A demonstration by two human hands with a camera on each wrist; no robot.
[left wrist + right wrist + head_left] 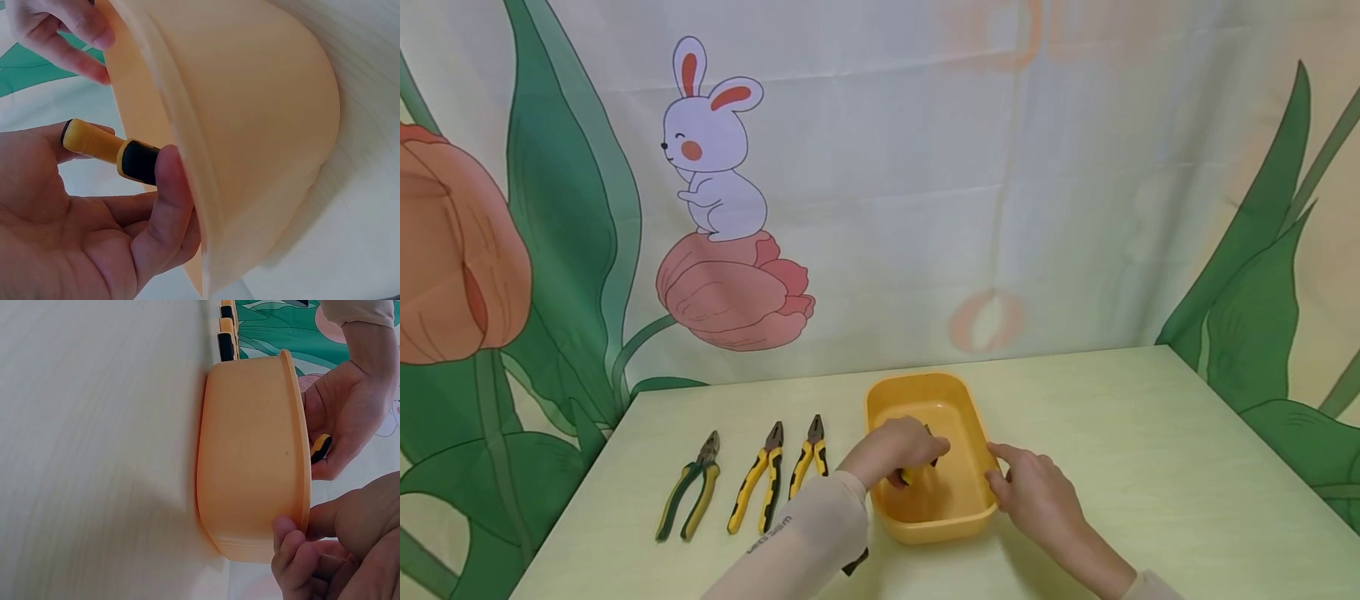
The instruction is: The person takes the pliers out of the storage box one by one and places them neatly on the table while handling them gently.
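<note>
My left hand [898, 450] reaches down inside a yellow plastic bin [936, 530] and grips a pair of pliers [94, 140] with yellow-and-black handles. A handle end pokes out between its thumb and fingers in the left wrist view; the hand and bin wall hide the pliers' head. On the bin's right side, my right hand [1037, 500] pinches the rim, seen closely in the right wrist view. Left of the bin lie two yellow-and-black pliers [771, 471] [815, 442] and green-handled pliers [700, 487], jaws pointing away. My left sleeve covers part of the nearest pair.
The pale table [1150, 467] ends at a fabric backdrop [880, 208] printed with a rabbit and tulips. A small dark piece [855, 562] shows beside the left sleeve, too little to identify.
</note>
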